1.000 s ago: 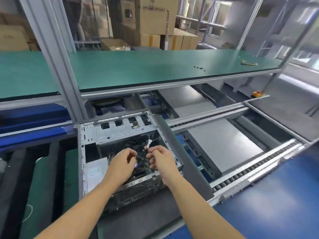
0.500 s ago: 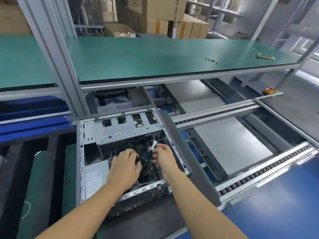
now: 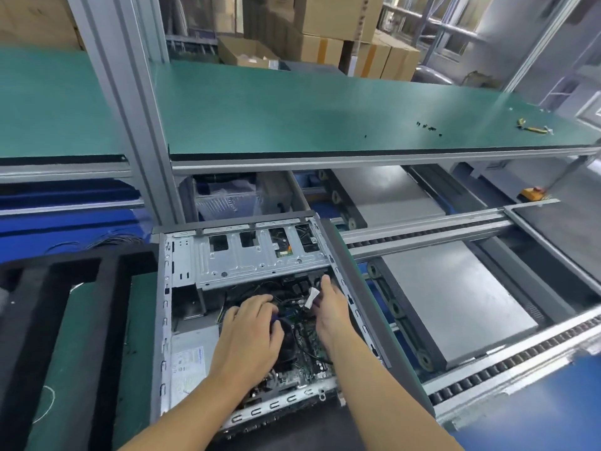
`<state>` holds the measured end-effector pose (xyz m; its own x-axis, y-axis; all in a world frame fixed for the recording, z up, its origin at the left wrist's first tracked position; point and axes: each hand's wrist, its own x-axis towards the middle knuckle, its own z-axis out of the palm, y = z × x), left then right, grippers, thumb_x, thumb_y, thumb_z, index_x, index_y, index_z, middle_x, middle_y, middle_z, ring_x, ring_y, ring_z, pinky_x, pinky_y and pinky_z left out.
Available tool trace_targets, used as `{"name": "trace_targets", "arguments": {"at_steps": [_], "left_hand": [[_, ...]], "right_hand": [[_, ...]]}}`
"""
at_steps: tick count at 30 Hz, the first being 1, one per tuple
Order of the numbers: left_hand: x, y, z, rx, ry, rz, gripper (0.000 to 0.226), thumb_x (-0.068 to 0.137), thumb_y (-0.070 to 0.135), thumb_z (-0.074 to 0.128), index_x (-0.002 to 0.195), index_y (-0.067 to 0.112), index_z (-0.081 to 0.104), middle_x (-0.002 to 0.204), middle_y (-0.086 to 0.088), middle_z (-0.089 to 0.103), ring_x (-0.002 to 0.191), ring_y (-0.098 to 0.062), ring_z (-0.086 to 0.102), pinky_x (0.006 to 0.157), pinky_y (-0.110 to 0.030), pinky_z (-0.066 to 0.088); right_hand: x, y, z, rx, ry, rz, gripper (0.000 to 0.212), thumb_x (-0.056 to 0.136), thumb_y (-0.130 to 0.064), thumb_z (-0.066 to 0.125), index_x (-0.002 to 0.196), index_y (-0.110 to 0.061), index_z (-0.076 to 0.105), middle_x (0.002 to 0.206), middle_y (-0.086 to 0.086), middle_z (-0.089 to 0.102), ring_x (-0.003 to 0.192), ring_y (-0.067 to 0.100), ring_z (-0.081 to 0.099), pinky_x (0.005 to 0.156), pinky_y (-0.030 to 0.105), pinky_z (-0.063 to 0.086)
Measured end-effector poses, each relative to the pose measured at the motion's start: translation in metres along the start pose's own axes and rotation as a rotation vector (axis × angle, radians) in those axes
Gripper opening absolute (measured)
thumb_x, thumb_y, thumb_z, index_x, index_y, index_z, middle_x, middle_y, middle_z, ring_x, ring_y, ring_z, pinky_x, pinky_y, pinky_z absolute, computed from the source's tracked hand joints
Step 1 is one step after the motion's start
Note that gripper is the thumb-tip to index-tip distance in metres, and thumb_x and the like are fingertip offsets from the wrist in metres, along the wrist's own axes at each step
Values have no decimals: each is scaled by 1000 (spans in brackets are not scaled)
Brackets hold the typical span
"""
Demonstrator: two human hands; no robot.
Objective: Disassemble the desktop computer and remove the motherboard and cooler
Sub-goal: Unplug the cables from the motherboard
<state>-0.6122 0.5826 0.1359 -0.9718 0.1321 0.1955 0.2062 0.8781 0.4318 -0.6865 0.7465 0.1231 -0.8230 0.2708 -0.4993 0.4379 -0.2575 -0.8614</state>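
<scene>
Steel case (image 3: pixel 253 265), side panel off, lies flat on a dark surface (image 3: pixel 292 429) just beside a roller track (image 3: pixel 487 382). The green motherboard (image 3: pixel 309 362) sits on the case floor. The cooler (image 3: pixel 288 340) sits on the board, mostly under the left grip (image 3: pixel 250 333).

Left grip: fingers bent over the cooler; whether they clasp it or a cable is hidden. Right grip (image 3: pixel 331 314): pinches a white plug (image 3: pixel 311 297) below the drive cage.

Handling (judgement):
- Motherboard: light, thin, stiff but brittle. Lift by bare edges, not by sockets or chips.
- Cooler: likely denser, metal fins with a plastic fan. Hold the frame sides, keep off the blades.
- Black cables (image 3: pixel 300 340): soft, springy, prone to snag. Pull at the plug body, not the wires.
- Case rims: stamped sheet, probably sharp.

Room: a grey power supply (image 3: pixel 190 362) fills the near-left corner of the case. A green shelf (image 3: pixel 292 118) hangs above, with small black screws (image 3: pixel 429 127) and a yellow-handled tool (image 3: pixel 533 128) far to the right. A black foam tray (image 3: pixel 65 288) lies left of the case. Cardboard boxes (image 3: pixel 341 14) are stacked behind.
</scene>
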Motion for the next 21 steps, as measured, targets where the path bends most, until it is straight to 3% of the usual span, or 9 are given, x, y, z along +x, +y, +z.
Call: {"name": "trace_targets", "arguments": {"at_steps": [3,9,11,14,16,21], "left_hand": [[1,1,1,-9,-8,-38,33,98,37,41,120,26,61,139,13,51,134,-4,38,115,-34,26],[2,1,3,-14,4,-68,32,98,38,42,123,26,59,140,14,49,133,-3,39,115,-32,25],[2,0,4,-4,-1,-70,31,99,39,42,123,28,57,140,16,48,131,-2,39,115,-31,25],[1,-1,6,-11,15,-82,27,98,38,44,121,29,57,138,17,49,126,-3,41,113,-31,28],[0,-1,5,-28,29,-89,24,98,36,47,118,29,57,136,17,50,122,-4,44,111,-32,30],[-1,-1,2,-60,52,-100,22,97,34,50,118,30,57,133,22,50,103,8,29,105,-24,28]], "right_hand": [[9,2,6,-15,-29,-8,32,105,-41,42,112,-15,59,96,6,63,84,20,58,78,37,49],[18,6,3,-98,-24,1,38,104,-39,38,126,-12,53,127,11,56,116,29,54,103,43,42],[19,6,1,-139,-15,-5,42,104,-38,38,133,-11,52,133,12,57,117,27,56,102,44,45],[16,3,1,-147,-16,-48,29,104,-35,37,108,-20,61,108,6,63,88,17,57,77,33,46],[13,2,2,-146,8,-59,28,104,-33,38,88,-23,58,93,2,61,82,17,54,74,33,43],[-6,6,-2,-143,101,-32,26,98,-21,38,79,-15,54,74,4,53,65,19,41,64,34,34]]}}
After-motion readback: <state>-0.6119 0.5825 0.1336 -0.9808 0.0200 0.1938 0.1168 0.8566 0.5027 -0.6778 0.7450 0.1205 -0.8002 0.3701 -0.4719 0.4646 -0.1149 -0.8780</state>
